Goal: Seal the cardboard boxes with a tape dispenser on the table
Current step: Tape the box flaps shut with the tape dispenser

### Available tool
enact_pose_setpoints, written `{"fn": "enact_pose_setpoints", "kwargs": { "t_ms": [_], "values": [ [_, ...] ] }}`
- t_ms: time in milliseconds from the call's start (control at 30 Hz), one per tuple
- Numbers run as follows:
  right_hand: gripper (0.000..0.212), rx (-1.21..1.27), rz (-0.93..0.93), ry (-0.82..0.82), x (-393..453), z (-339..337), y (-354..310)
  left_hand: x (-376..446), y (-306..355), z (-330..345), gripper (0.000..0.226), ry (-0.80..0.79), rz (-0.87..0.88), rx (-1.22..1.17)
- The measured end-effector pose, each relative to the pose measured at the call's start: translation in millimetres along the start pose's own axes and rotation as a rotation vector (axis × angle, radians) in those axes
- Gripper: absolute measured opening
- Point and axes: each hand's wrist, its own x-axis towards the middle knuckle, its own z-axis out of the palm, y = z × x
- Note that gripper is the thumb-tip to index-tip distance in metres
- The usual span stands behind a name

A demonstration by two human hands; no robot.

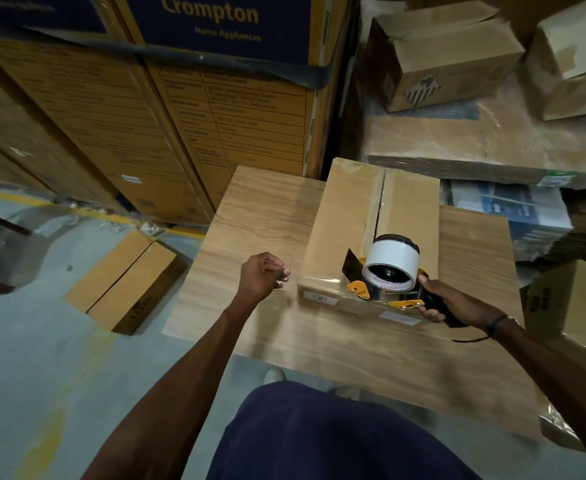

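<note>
A cardboard box [371, 233] lies on the wooden tabletop [257, 220], clear tape along its centre seam. At the box's near end, the right hand [457, 304] has its fingers wrapped round the tape dispenser [390, 271] handle. Left of the box, the left hand [262, 275] hovers, fingers loosely curled, holding nothing (so the box is unsteadied). A hard pull to cut could drag the box or wrinkle the tape.

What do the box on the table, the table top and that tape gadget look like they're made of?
Box: brown cardboard, matte, with glossy clear tape along its seam. Table: pale wood-grain surface, probably laminate, from its even sheen. Tape dispenser: black body with yellow plates, likely metal or plastic, carrying a white-cored tape roll.
</note>
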Motion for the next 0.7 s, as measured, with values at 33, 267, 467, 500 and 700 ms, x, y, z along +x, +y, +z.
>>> {"fn": "enact_pose_setpoints", "kwargs": {
  "t_ms": [33,267,467,500,700],
  "values": [
    [0.072,-0.013,-0.009,0.000,-1,1,1,1,-2,2,0.017,0.000,-0.002,0.012],
    [0.074,-0.061,-0.019,0.015,-2,7,8,2,-14,19,0.017,0.011,-0.044,0.095],
    [0.074,-0.125,0.008,0.071,1,10,10,-2,-12,25,0.044,0.083,-0.046,0.154],
    [0.074,-0.131,0.008,0.070,1,10,10,-3,-13,25,0.048,0.117,-0.004,0.249],
    [0.065,-0.077,0.020,0.083,4,12,12,-30,-4,47,0.024,0.183,0.190,0.431]
  ]
}}
